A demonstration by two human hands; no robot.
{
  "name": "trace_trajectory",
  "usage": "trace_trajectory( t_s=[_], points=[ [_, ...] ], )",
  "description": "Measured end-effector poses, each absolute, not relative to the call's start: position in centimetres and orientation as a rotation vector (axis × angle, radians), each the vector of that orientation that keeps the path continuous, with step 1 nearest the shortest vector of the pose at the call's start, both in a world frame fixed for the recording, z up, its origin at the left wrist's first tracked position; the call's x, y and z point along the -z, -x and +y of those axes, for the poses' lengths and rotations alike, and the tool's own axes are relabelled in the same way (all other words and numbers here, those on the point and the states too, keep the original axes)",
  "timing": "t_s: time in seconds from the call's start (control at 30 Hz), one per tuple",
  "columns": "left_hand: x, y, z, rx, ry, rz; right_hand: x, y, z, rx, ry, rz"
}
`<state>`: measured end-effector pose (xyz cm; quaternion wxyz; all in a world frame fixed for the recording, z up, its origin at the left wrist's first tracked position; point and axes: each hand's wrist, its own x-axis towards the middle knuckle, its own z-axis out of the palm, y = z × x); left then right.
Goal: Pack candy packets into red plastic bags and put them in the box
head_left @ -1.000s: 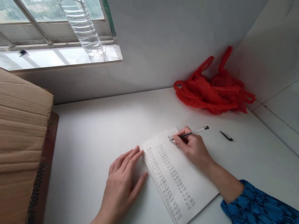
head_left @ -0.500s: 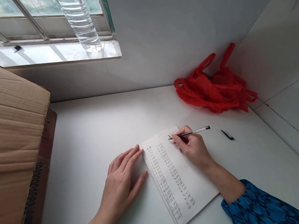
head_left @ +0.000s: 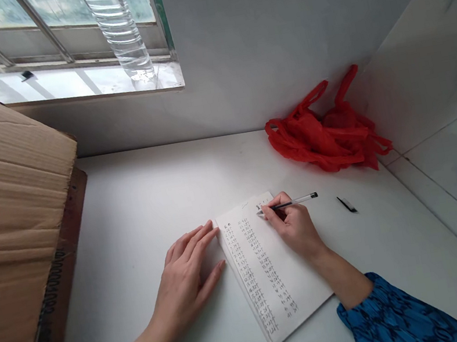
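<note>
A white notebook (head_left: 301, 282) lies slightly turned on the white table, with two columns of small handwritten lines and the start of a third near its top. My right hand (head_left: 295, 227) is closed around a clear pen (head_left: 302, 199) with a black end, its tip at the upper part of the page. Flat on the table, my left hand (head_left: 188, 269) has its fingers stretched out, the fingertips at the notebook's left edge. To the right of the pen lies a small black pen cap (head_left: 346, 205).
A crumpled red plastic bag (head_left: 329, 138) sits at the back right against the wall. On the left stands a large cardboard box (head_left: 11, 221). Clear plastic bottles, one of them upright (head_left: 120, 34), stand on the window sill (head_left: 76, 86).
The far end of the pen has shifted slightly left with my right hand. My left hand and the notebook stay where they were.
</note>
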<state>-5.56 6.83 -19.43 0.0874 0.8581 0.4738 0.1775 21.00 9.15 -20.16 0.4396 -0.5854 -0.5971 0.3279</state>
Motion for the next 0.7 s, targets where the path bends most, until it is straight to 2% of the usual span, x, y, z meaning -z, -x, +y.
trace_trajectory(
  t_s=[0.37,0.7],
  points=[
    [19.47,5.55,6.92,-0.529,-2.556,1.41,20.12,-20.96,9.14,-0.836,1.433,-1.434],
    [19.36,5.66,6.73,-0.499,-2.574,1.412,20.14,-21.21,8.95,-0.638,1.5,-1.206]
  ],
)
